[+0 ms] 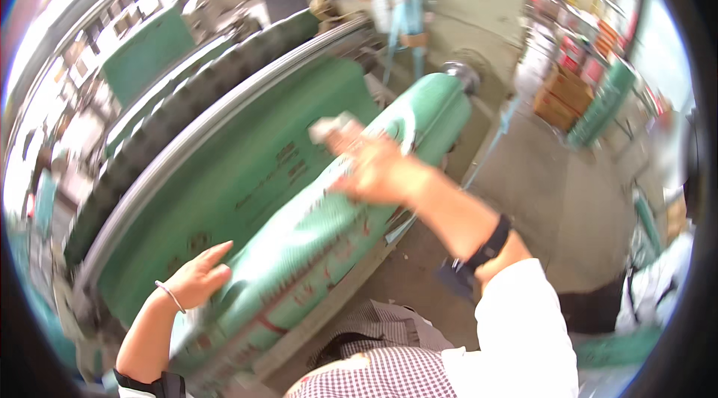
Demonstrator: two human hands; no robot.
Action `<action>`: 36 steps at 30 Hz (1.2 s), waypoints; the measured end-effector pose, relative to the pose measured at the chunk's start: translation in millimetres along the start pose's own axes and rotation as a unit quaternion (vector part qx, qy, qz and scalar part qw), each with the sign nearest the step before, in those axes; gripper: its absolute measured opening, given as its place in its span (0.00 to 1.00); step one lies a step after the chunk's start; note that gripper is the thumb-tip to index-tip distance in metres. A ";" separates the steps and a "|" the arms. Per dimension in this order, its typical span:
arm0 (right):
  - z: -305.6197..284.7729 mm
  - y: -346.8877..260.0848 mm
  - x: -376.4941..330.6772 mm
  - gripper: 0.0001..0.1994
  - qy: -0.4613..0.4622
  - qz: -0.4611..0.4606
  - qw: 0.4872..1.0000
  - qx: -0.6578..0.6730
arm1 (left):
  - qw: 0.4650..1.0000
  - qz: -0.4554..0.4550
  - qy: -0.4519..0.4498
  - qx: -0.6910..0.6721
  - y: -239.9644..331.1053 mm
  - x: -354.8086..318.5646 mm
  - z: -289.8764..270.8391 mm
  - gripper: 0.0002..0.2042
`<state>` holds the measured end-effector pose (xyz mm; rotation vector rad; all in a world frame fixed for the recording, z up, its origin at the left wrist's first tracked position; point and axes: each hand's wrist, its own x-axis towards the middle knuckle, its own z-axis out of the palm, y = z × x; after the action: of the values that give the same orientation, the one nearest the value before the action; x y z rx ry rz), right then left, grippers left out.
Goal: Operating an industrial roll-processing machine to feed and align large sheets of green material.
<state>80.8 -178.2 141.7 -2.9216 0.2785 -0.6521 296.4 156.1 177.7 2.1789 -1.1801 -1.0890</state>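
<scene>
A large roll of green printed film [329,226] lies across a green machine, running from lower left to upper right. My left hand [200,278] rests flat against the near end of the roll, fingers apart, holding nothing. My right hand [378,166] is on top of the roll near its middle, closed on a small pale object [334,127]; it is blurred and I cannot tell what it is. A flat sheet of the same green film [247,173] stretches behind the roll.
A dark ribbed roller [187,106] and a metal rail [224,129] run along the machine behind the film. Concrete floor [553,196] lies to the right, with cardboard boxes [565,95] and green shelving [606,99] beyond.
</scene>
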 end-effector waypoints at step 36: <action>100.4 -209.5 -102.0 0.28 0.079 0.309 0.930 0.184 | 0.813 0.075 0.424 0.391 -59.0 -154.7 188.5 0.41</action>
<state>65.0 56.2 45.9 -2.2380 0.9316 -0.7255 124.0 317.1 92.3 2.5697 -1.3988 0.5880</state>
